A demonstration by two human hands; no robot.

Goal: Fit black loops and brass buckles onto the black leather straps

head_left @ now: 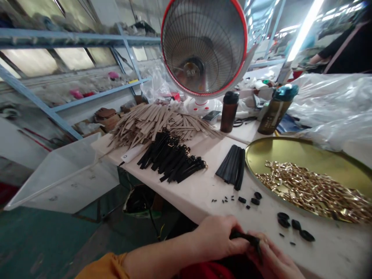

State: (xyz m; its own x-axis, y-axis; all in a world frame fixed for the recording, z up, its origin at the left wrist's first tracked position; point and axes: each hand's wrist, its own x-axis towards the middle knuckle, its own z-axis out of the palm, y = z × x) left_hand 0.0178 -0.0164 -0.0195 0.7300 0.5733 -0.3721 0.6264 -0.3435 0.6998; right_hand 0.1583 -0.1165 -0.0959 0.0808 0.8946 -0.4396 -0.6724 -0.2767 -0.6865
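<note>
Your orange sleeve (pixel 104 267) comes nearest, and from it the forearm leads to your left hand (pixel 216 236), which is just over the near edge of the desk (pixel 200 193). The grip of this hand is pinching a black strap (pixel 247 237) between thumb and fingers. Your right hand (pixel 274 252) meets it from the other side, and its fingertips are pressed together on the far end of the same strap (the exact point of contact is dark and a little blurred, so I cannot tell if a metal piece is inside).

About the progress, I can judge only from how the things lie. Further back on the desk you have a heap of buckled straps (pixel 171 159), black ones with gold-coloured fittings at their ends, and I would count these as the part that is done. What is left seems to be more: a fan of flat black strips (pixel 232 166) lies beside the golden tray (pixel 290 149), with no fitting that I can see, and on the tray many gold-coloured pieces (pixel 314 190) are waiting loose. Between the tray and your hands are a few small black loops (pixel 296 224), also not joined to anything. The strap in your hands is, in my judgement, in the middle of its work, not yet finished
</note>
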